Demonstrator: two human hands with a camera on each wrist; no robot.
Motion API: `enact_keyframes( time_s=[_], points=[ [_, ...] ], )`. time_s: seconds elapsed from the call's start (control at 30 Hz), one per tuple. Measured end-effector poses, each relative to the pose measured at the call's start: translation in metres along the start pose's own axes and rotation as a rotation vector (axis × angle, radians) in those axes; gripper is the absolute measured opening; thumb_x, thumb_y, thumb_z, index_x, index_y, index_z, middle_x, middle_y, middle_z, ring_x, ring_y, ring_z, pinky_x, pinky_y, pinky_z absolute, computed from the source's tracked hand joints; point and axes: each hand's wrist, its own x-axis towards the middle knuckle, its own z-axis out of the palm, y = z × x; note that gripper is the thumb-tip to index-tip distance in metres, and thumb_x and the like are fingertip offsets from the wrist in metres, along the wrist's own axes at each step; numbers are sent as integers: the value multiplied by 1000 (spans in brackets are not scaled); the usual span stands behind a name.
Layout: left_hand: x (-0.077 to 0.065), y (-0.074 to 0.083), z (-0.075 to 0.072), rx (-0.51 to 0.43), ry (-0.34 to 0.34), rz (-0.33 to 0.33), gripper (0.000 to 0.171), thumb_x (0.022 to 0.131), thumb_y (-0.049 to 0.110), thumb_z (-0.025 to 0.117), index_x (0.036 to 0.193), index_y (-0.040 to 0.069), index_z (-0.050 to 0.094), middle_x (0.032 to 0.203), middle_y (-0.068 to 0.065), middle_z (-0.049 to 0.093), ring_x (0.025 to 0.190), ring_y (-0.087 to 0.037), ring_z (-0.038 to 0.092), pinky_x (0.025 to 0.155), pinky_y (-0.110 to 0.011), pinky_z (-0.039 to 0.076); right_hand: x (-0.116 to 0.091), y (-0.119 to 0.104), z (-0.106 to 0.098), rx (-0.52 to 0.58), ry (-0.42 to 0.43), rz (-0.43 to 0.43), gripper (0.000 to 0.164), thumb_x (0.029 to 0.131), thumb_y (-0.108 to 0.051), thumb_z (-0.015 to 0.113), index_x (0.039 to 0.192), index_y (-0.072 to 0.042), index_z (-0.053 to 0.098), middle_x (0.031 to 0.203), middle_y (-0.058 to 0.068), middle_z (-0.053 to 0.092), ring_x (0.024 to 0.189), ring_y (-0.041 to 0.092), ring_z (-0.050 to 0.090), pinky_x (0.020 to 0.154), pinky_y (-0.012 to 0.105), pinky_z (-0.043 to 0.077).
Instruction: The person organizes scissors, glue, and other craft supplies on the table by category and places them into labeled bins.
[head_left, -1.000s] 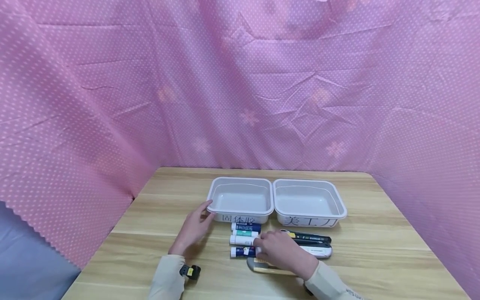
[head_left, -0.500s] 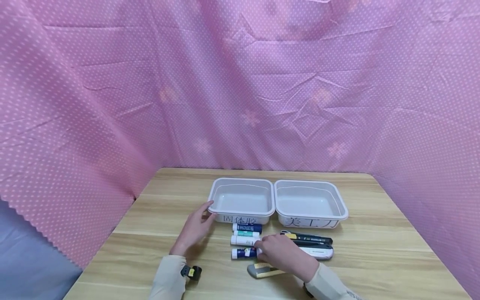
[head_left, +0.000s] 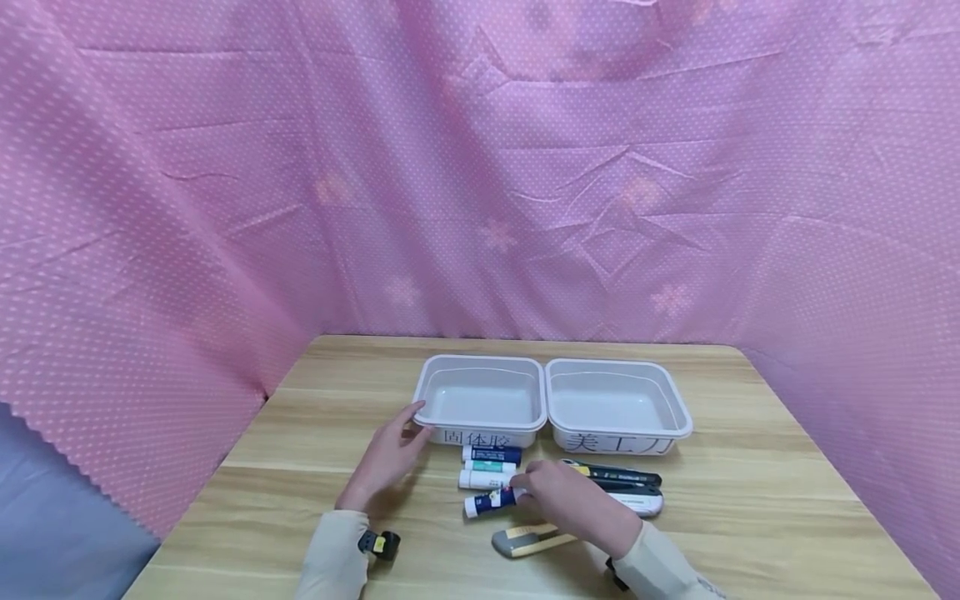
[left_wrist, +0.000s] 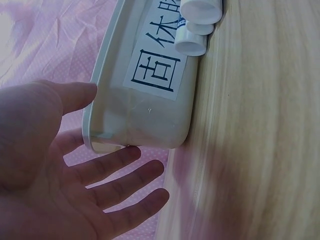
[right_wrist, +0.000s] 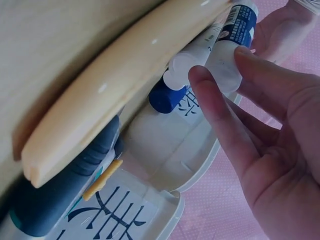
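Observation:
My right hand [head_left: 573, 500] pinches the clear end of a navy glue stick [head_left: 493, 502] between thumb and fingertips, also seen in the right wrist view. This glue stick [right_wrist: 237, 27] is slightly tilted against its neighbours. Beyond it lie a white glue stick [head_left: 480, 480], a green-and-white one [head_left: 489, 467] and another navy one [head_left: 491, 454]. My left hand [head_left: 386, 462] touches the left corner of a white plastic box [head_left: 480, 359], its fingers spread. In the left wrist view the thumb meets the rim of the box [left_wrist: 112, 107] while the other fingers stay extended.
A second white box [head_left: 618, 363] stands right beside the first; both bear labels in Chinese characters. Right of the glue sticks lie utility knives: a black-and-yellow one [head_left: 622, 477] and a white-and-black one [head_left: 637, 502]. A grey-and-yellow utility knife [head_left: 517, 542] lies nearer on the wooden table [head_left: 787, 517].
My right hand has taken hold of the nearest navy glue stick, which now sits at an angle instead of in line with the others. My left hand stays at the box corner.

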Motion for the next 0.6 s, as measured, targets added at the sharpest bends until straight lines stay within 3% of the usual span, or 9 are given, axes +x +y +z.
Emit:
enact_keyframes(
  time_s=[0.2,0.6],
  points=[
    [-2,-1,-1,3,-5,23,61,103,30,63,156,11,40,139,-20,61,127,-37,61,110,-56,48,-2,-2,-4,73,-19,15,18,94,-14,73,112,-17,78,98,-2,73,77,-2,58,68,17,55],
    [-1,-3,-3,-16,-6,35,64,103,31,62,159,13,37,147,-19,56,128,-37,59,110,-56,48,-1,0,-9,75,83,12,22,94,-13,73,115,-12,77,106,5,75,86,6,68,72,17,59]
  ],
)
